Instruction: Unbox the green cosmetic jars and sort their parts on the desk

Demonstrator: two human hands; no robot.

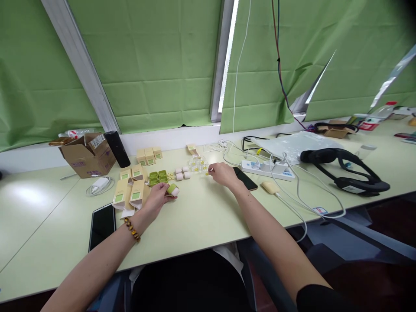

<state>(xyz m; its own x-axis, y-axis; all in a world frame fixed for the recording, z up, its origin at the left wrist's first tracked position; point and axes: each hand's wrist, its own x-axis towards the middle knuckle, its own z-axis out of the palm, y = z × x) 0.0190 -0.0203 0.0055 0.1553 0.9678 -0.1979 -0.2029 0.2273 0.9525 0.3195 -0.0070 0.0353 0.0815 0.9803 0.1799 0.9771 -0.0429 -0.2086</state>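
The step in hand appears to be picking small parts. The left hand (156, 198) pinches the green-and-pink piece (173, 190) near the green cups (158, 177) on the bench (201, 212). The right hand (224, 174) is beside the clear cups (198, 164); whether its fingertips pinch the small yellow part (207, 173) cannot be determined. The next move likely calls for a light, precise grip, left piece held steady.

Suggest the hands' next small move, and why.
I'd probably bring the right hand in toward the green-and-pale piece. The left hand already holds that piece, while the right fingertips are at a small yellow bit beside the clear pieces. Whether they grip it is too small to tell, so check that first.
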